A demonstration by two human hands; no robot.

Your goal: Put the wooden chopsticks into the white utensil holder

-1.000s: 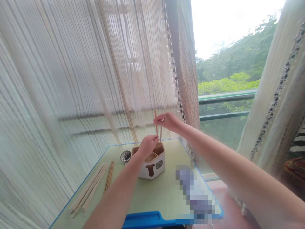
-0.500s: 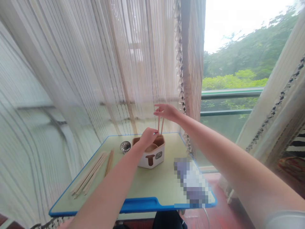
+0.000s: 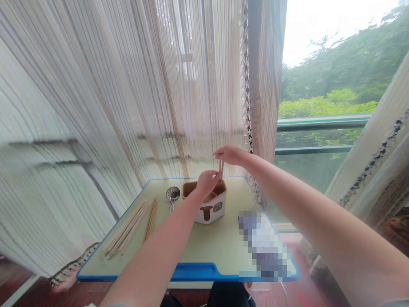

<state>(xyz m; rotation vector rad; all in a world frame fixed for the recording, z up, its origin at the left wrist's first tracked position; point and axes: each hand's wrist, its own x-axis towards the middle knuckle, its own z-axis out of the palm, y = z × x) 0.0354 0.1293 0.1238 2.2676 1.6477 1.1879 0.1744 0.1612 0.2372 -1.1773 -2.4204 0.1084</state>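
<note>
A white and brown utensil holder (image 3: 210, 213) with compartments stands at the far middle of the table. Two light wooden chopsticks (image 3: 221, 166) stand upright over its back right corner, their lower ends at or inside the rim. My right hand (image 3: 232, 154) pinches their upper ends from above. Lower down, my left hand (image 3: 207, 181) reaches over the holder, its closed fingertips on the chopsticks near the rim. The left hand and forearm hide part of the holder's opening.
On the left of the table (image 3: 198, 245) lie several pale chopsticks (image 3: 129, 228) and a browner bunch of chopsticks (image 3: 151, 217). A metal slotted ladle (image 3: 173, 194) lies beside the holder. A pixelated object (image 3: 263, 243) sits at right. String curtains (image 3: 191, 106) hang behind.
My right hand has come down closer to my left hand, and less of the chopsticks shows between them. Its fingers have drawn together. The whole view has shifted slightly.
</note>
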